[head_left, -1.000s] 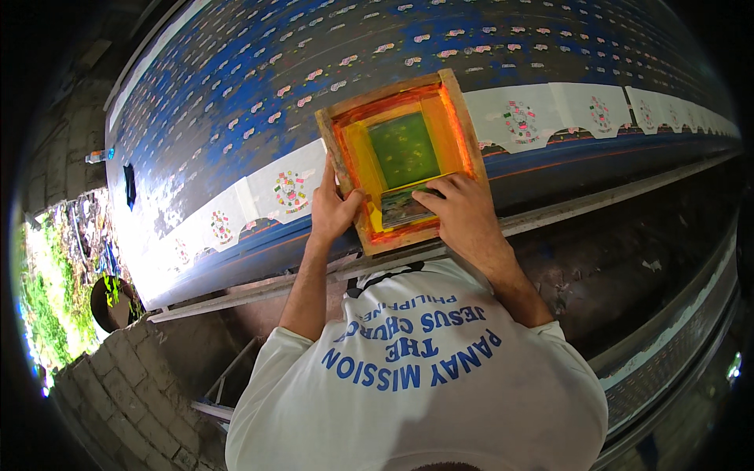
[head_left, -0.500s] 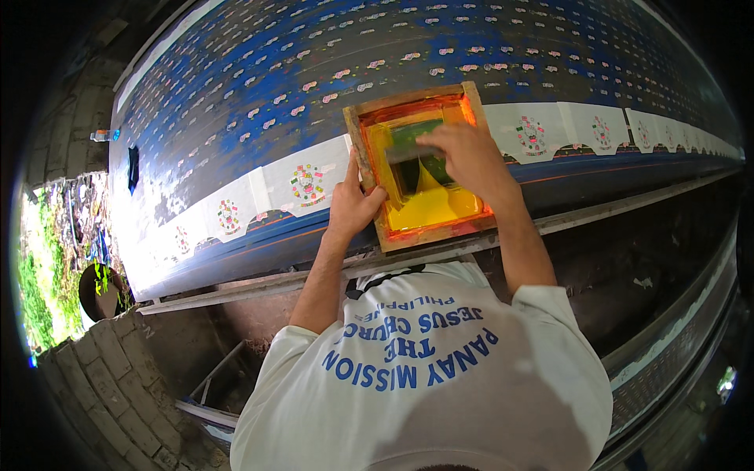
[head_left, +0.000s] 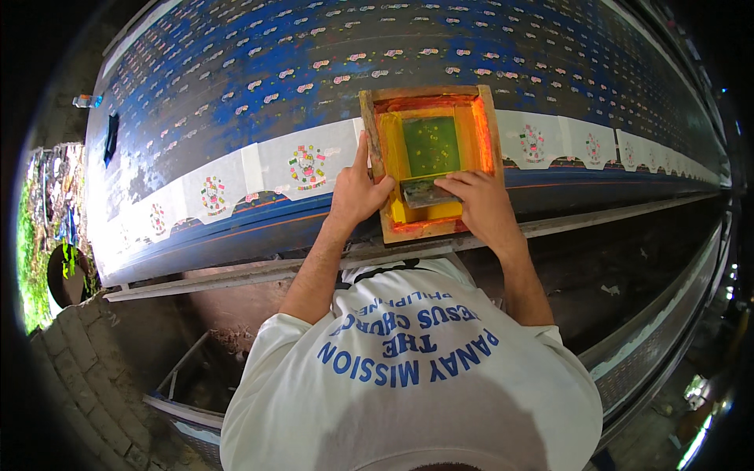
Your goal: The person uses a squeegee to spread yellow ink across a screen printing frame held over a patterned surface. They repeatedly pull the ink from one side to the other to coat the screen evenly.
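Note:
A wooden screen printing frame (head_left: 488,118) with yellow and orange ink on its inner sides lies over the strip of white cloth in front of me. Its mesh (head_left: 433,140) looks green in the middle, with small specks. My left hand (head_left: 357,192) grips the frame's left rail, index finger stretched along it and thumb over its edge. Inside the frame, my right hand (head_left: 483,202) holds a dark, ink-stained squeegee (head_left: 422,193) across the near part of the mesh. Some yellow ink (head_left: 432,213) shows below the blade.
White cloth pieces (head_left: 228,185) with round colourful prints run in a row along the near side of a long table (head_left: 314,47) marked with many small prints. A ledge (head_left: 236,276) borders it. At the far left are a bottle (head_left: 87,101) and a dark object (head_left: 111,139).
My right hand has drawn the squeegee from the upper-middle mesh toward me, leaving the green window uncovered. The left hand keeps its hold on the frame. The whole view has shifted slightly.

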Action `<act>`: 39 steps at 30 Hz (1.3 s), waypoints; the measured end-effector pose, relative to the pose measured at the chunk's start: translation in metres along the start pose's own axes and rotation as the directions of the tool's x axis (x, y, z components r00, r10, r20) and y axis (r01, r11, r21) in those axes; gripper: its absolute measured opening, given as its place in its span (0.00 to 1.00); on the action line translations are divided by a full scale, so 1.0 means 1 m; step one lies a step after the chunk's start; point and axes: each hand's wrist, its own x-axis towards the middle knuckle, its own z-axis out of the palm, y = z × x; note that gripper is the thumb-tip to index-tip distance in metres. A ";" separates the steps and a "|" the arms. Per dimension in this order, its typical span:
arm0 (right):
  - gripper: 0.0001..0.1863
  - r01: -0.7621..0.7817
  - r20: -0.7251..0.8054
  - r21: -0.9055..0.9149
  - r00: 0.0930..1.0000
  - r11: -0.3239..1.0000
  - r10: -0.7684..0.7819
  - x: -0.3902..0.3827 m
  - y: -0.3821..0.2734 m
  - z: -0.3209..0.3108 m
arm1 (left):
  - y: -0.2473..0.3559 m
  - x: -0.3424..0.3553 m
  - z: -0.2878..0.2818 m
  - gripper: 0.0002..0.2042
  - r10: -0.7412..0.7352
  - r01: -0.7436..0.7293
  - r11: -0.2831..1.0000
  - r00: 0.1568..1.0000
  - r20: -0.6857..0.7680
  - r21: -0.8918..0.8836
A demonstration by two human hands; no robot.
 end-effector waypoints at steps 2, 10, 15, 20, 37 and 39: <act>0.25 -0.005 0.047 0.036 0.999 0.999 0.004 -0.003 0.001 -0.003 | 0.000 0.000 -0.001 0.52 -0.030 0.030 1.000 0.999 0.011 0.000; 0.23 -0.119 0.164 0.023 0.980 0.993 0.114 0.107 0.033 -0.041 | -0.005 0.002 -0.002 0.52 0.009 -0.009 1.000 1.000 -0.001 0.003; 0.24 -0.175 0.131 0.184 0.980 0.967 0.152 0.132 0.070 -0.016 | 0.002 0.004 -0.006 0.53 0.017 -0.017 1.000 0.999 0.048 -0.017; 0.26 -0.126 0.174 0.053 0.978 0.991 0.115 0.067 0.032 -0.022 | -0.006 0.001 -0.001 0.54 0.020 -0.020 1.000 1.000 0.017 -0.019; 0.28 -0.006 -0.120 -0.008 0.993 1.000 0.005 -0.036 0.010 -0.004 | 0.007 0.003 0.009 0.53 0.030 -0.029 0.999 0.998 -0.052 0.020; 0.29 -0.010 -0.132 -0.008 0.991 1.000 0.009 -0.041 0.028 -0.013 | 0.031 0.007 0.017 0.53 0.060 -0.059 0.998 0.996 -0.074 0.011</act>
